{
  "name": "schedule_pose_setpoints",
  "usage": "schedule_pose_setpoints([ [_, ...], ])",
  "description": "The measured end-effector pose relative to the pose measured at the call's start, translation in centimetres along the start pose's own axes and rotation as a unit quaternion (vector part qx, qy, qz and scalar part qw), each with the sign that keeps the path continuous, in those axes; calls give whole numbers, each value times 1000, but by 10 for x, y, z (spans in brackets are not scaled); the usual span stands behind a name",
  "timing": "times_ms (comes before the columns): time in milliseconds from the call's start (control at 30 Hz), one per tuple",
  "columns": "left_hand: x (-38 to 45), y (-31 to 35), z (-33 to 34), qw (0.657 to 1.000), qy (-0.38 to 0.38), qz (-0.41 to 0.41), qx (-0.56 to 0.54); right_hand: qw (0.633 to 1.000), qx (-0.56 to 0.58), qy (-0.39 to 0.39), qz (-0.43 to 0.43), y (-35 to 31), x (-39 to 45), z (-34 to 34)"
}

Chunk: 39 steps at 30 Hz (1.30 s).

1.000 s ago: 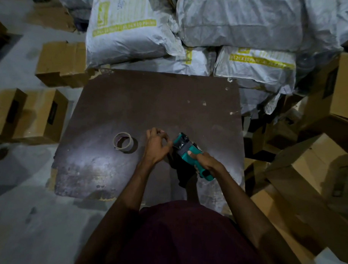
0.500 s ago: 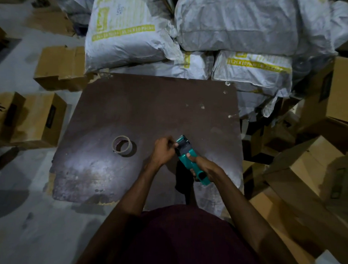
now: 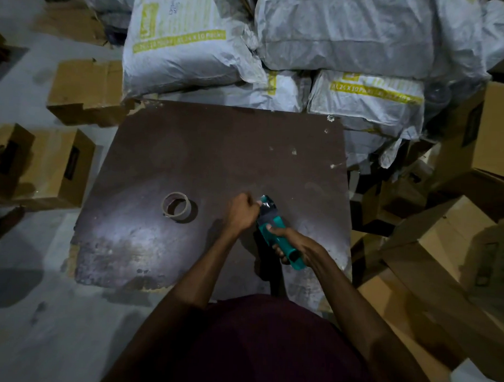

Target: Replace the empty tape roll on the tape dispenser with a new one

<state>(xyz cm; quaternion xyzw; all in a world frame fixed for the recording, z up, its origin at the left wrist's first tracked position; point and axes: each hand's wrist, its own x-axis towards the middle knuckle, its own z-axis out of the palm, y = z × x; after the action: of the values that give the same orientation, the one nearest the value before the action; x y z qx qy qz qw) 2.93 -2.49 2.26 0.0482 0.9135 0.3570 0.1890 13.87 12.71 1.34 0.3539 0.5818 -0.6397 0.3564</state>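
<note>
A teal tape dispenser (image 3: 276, 224) is held above the dark brown board (image 3: 217, 155), near its right front. My right hand (image 3: 296, 245) grips the dispenser's handle. My left hand (image 3: 243, 212) is closed in a fist against the dispenser's front end, fingers pinched at its head; what they pinch is hidden. A thin cardboard tape core (image 3: 176, 204) stands alone on the board to the left of my left hand, apart from both hands.
White woven sacks (image 3: 336, 36) are piled along the board's far edge. Cardboard boxes (image 3: 46, 166) stand on the floor at the left, and more boxes (image 3: 448, 255) crowd the right side. Grey floor lies at the front left.
My left hand went from open fingers beside the dispenser to a closed fist against its front end. The dispenser tilted a little more upright. The cardboard core stayed put.
</note>
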Motion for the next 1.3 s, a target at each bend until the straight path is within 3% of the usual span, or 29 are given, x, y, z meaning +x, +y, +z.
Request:
schedule_pose_setpoints([
  [100,0,6,10,997,27,21,68,999,41,1,-15,3,1,7],
  [167,7,7,8,996,-8,-13,-87,996,89,-18,-9,5,2,10],
  [267,3,4,-13,913,-133,-71,-378,985,167,-45,2,4,1,14],
  [333,-1,-6,-26,828,-156,-98,-530,982,182,-47,2,3,-1,15],
  [367,-2,-12,-29,810,-150,-111,-556,982,182,-45,-3,3,-2,15],
  [433,-9,-15,-30,850,-161,-154,-477,982,184,-45,-18,1,-2,17],
  [500,-23,-16,-22,891,-232,-191,-341,983,177,-30,-33,-2,0,18],
  [600,-32,-19,-11,890,-296,-229,-260,988,141,4,-67,-9,-1,19],
  [867,-37,-10,4,897,-301,-194,-259,977,153,83,-126,-29,-4,27],
  [1000,-50,-5,22,851,-270,-201,-404,972,124,141,-141,-26,-5,24],
  [1133,-58,3,27,809,-257,-228,-477,960,87,199,-176,-18,-7,21],
  [1300,-61,4,34,765,-222,-240,-555,966,87,154,-187,-12,-9,22],
])
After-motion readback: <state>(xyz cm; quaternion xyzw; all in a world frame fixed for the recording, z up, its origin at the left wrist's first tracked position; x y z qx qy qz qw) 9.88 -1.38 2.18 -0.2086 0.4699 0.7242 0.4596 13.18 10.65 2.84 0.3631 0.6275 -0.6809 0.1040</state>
